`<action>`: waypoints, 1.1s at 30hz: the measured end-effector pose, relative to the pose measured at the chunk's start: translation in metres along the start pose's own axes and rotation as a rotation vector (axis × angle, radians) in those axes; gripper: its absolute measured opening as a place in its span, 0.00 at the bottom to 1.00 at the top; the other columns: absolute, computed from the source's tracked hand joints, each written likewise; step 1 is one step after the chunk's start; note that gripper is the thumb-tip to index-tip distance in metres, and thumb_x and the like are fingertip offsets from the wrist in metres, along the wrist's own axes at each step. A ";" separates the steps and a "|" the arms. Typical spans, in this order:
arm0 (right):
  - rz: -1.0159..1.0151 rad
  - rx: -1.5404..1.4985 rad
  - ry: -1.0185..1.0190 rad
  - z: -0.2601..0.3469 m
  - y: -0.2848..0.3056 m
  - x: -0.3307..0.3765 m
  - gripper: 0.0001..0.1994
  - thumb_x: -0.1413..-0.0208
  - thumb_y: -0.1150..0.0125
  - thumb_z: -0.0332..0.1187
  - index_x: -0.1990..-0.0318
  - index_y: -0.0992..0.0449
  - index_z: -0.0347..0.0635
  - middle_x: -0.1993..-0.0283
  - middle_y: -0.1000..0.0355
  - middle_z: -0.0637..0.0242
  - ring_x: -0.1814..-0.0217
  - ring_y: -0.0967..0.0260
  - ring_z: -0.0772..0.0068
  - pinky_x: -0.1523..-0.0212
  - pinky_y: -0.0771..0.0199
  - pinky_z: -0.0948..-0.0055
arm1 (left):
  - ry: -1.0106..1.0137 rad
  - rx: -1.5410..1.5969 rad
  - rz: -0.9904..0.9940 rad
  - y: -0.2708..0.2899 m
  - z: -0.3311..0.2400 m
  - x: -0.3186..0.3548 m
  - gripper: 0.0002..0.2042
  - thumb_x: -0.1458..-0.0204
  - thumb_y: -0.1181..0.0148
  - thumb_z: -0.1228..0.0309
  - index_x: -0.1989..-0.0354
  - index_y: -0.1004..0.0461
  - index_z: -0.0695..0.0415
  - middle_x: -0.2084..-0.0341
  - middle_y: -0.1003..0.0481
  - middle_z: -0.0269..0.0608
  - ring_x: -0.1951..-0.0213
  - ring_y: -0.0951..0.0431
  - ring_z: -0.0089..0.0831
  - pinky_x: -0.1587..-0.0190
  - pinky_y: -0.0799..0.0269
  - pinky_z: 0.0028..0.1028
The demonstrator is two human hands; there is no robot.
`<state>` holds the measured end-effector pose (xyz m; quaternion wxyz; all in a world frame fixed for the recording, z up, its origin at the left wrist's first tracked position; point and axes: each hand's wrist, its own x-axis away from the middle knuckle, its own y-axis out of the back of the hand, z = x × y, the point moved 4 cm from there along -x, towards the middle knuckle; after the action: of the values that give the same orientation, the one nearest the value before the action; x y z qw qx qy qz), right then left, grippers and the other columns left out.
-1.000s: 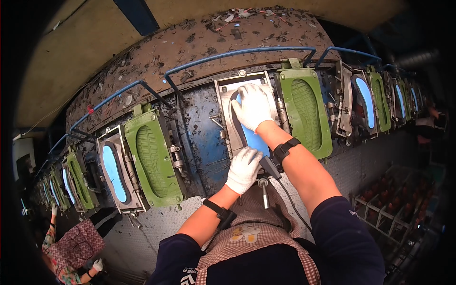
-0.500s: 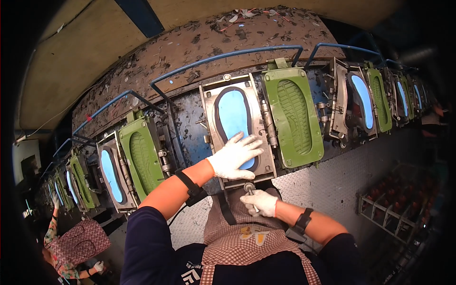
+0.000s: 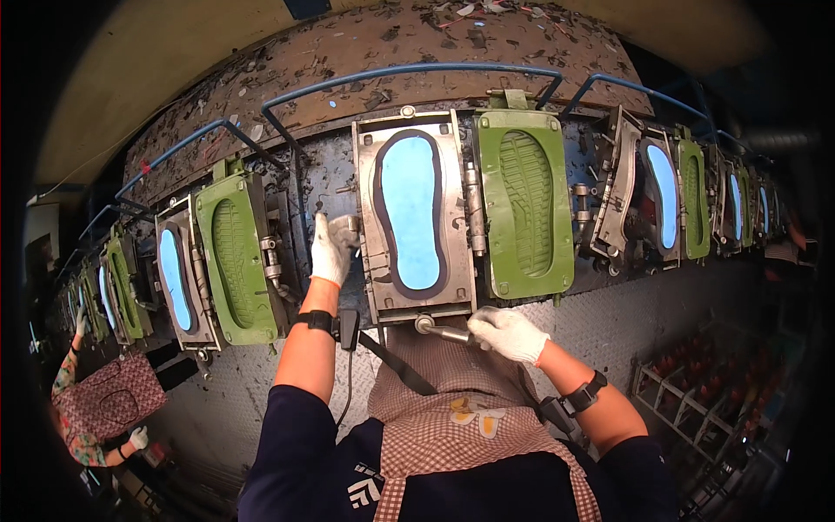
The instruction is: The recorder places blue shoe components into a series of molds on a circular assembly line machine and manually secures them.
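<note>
Before me lies an open metal sole mould [image 3: 370, 148]. A light-blue insole-shaped sheet [image 3: 409, 217] rests in its cavity, ringed by a dark rim. My left hand [image 3: 329, 252], in a white glove, is closed around a cylindrical metal knob [image 3: 346, 228] at the mould's left side. My gloved right hand [image 3: 511, 335] grips one end of a metal lever handle [image 3: 448, 332]. That handle's round head meets the front edge of the mould, and it now lies nearly sideways. The green mould half [image 3: 526, 204] with a tread pattern lies open to the right, joined by a hinge.
More moulds with green halves [image 3: 230, 270] and blue sheets [image 3: 666, 196] line both sides. Blue rails [image 3: 417, 70] and a scrap-strewn board [image 3: 365, 43] stand behind. A rack [image 3: 687, 391] stands at right. Another person's gloved hand [image 3: 139, 437] shows at lower left.
My left hand has left the blue sheet and moved left onto the side knob. My right hand has swung the lever handle up and to the right. The view has shifted slightly.
</note>
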<state>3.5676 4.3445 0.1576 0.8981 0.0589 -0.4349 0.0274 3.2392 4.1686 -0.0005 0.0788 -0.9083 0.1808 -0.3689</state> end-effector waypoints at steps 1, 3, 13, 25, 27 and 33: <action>-0.075 -0.162 -0.050 -0.014 0.004 0.007 0.26 0.31 0.48 0.51 0.48 0.23 0.30 0.60 0.20 0.53 0.61 0.20 0.63 0.54 0.20 0.66 | -0.046 -0.314 0.060 0.012 0.011 0.023 0.32 0.30 0.59 0.42 0.59 0.22 0.64 0.78 0.23 0.38 0.75 0.25 0.30 0.66 0.29 0.31; -0.145 -0.295 -0.040 -0.043 0.010 0.012 0.23 0.31 0.46 0.47 0.49 0.22 0.30 0.63 0.20 0.59 0.67 0.22 0.75 0.60 0.20 0.71 | -0.106 -0.897 0.122 0.022 0.023 0.067 0.23 0.29 0.50 0.52 0.63 0.22 0.62 0.77 0.22 0.37 0.74 0.23 0.26 0.64 0.26 0.28; -0.251 -0.256 0.077 -0.033 0.060 0.025 0.20 0.32 0.45 0.43 0.48 0.22 0.31 0.64 0.20 0.62 0.67 0.23 0.75 0.60 0.21 0.73 | -1.317 -1.711 0.260 -0.227 -0.079 0.065 0.19 0.42 0.43 0.65 0.46 0.26 0.63 0.45 0.25 0.53 0.39 0.29 0.54 0.38 0.31 0.46; -0.833 -0.588 0.103 -0.164 0.200 0.133 0.15 0.34 0.43 0.37 0.51 0.21 0.33 0.67 0.22 0.66 0.68 0.24 0.79 0.64 0.24 0.76 | -1.160 -1.848 0.328 -0.264 -0.079 0.041 0.13 0.42 0.38 0.63 0.59 0.26 0.61 0.54 0.23 0.52 0.52 0.23 0.51 0.49 0.25 0.43; -1.037 -0.288 0.093 -0.160 0.241 0.145 0.13 0.35 0.43 0.35 0.52 0.21 0.35 0.65 0.21 0.61 0.67 0.22 0.71 0.62 0.22 0.72 | -1.168 -1.864 0.308 -0.268 -0.076 0.043 0.15 0.42 0.38 0.63 0.56 0.26 0.63 0.50 0.24 0.54 0.47 0.25 0.54 0.45 0.27 0.43; -1.185 0.991 0.163 -0.164 0.380 0.060 0.10 0.36 0.45 0.33 0.55 0.23 0.37 0.51 0.27 0.52 0.47 0.30 0.48 0.48 0.29 0.51 | -0.956 -1.986 0.091 -0.261 -0.058 0.043 0.27 0.40 0.42 0.59 0.37 0.31 0.67 0.32 0.37 0.64 0.30 0.40 0.63 0.27 0.47 0.51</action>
<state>3.6941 4.7425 0.1352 0.6610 0.6740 -0.2004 -0.2620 3.2972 4.3921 0.1406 -0.6106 -0.6091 0.3809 0.3333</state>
